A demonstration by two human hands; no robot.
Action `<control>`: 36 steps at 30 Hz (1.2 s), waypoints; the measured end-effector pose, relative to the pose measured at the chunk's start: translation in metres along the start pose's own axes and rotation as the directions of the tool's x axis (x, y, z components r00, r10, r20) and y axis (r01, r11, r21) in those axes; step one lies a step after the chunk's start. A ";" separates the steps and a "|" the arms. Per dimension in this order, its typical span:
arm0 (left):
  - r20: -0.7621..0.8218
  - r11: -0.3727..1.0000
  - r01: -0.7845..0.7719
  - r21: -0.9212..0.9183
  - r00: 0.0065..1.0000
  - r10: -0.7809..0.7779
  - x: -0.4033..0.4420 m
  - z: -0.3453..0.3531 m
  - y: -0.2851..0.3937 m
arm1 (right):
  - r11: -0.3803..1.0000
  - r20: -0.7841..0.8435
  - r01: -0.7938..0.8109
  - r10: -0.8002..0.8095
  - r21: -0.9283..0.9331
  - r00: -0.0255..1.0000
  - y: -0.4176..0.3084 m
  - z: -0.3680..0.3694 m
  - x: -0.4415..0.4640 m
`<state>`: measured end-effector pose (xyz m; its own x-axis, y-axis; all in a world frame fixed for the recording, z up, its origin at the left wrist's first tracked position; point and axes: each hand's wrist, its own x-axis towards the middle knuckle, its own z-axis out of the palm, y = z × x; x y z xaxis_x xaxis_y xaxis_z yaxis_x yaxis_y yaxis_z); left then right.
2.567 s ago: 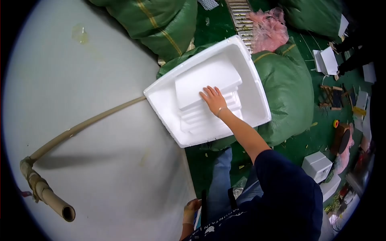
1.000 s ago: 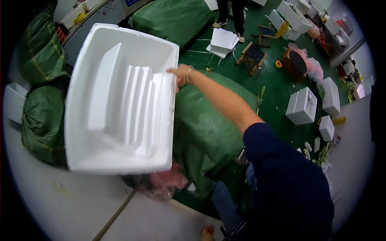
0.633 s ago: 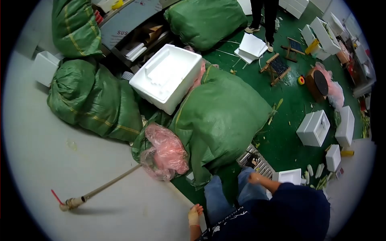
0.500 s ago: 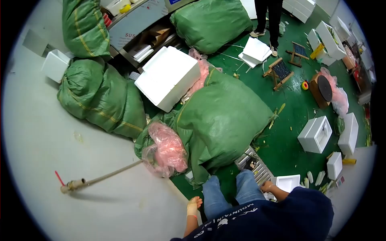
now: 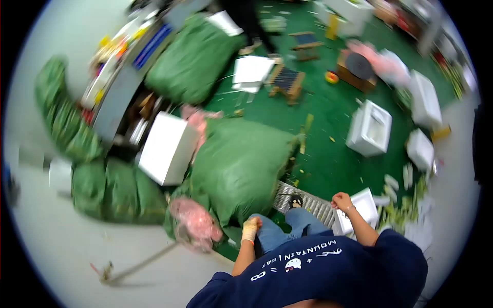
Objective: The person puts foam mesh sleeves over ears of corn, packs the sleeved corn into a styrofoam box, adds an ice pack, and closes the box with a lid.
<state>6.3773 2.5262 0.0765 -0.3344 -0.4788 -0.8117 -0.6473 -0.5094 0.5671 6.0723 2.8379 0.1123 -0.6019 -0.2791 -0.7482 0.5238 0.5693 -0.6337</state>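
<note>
My left hand [image 5: 251, 226], with a pale wrap about the wrist and a reddish band below it, is beside my jeans-covered left leg [image 5: 272, 233]. Motion blur hides how its fingers lie. My right hand [image 5: 342, 201] hovers over the near edge of a white foam box [image 5: 365, 208], its fingers loosely bent and apart, with nothing visible in them. Right in front of my legs lies a large stuffed green sack [image 5: 231, 164]. A crumpled pink plastic bag [image 5: 195, 220] sits left of it.
A metal slatted ramp [image 5: 313, 205] lies between the sack and the foam box. More green sacks [image 5: 190, 61] stand left and behind. A white foam box [image 5: 167, 149], small folding stools [image 5: 287, 82] and leafy scraps [image 5: 405, 208] surround me. Another person [image 5: 246, 20] stands at the back.
My view has turned to the right, so the scene shifts left. My right hand has risen from beside my leg to over the foam box; my left hand has come up beside my leg.
</note>
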 end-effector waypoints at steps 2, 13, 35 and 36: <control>0.088 0.994 0.095 -0.048 0.992 -0.091 0.003 0.016 0.056 | 0.994 -0.141 -0.069 0.081 0.090 0.987 0.065 -0.036 -0.010; 0.347 0.885 0.086 0.458 0.899 -0.267 0.101 0.103 0.158 | 0.765 -0.872 0.476 0.223 0.433 0.435 0.070 -0.160 -0.182; 0.615 0.659 -0.091 0.746 0.473 -0.631 0.323 0.636 0.430 | 0.311 -0.285 -0.040 -0.909 -0.950 -0.303 -0.304 -0.382 -0.328; 0.628 0.306 -0.550 0.777 0.713 -0.314 0.199 0.657 0.428 | 0.336 -0.303 -0.056 -0.901 -0.940 -0.311 -0.291 -0.399 -0.325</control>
<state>5.5834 2.6824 0.0659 -0.4652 0.2673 -0.8439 -0.5464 0.6633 0.5113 5.8753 3.0717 0.6181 -0.4674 -0.1918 0.8630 -0.3576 0.9338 0.0139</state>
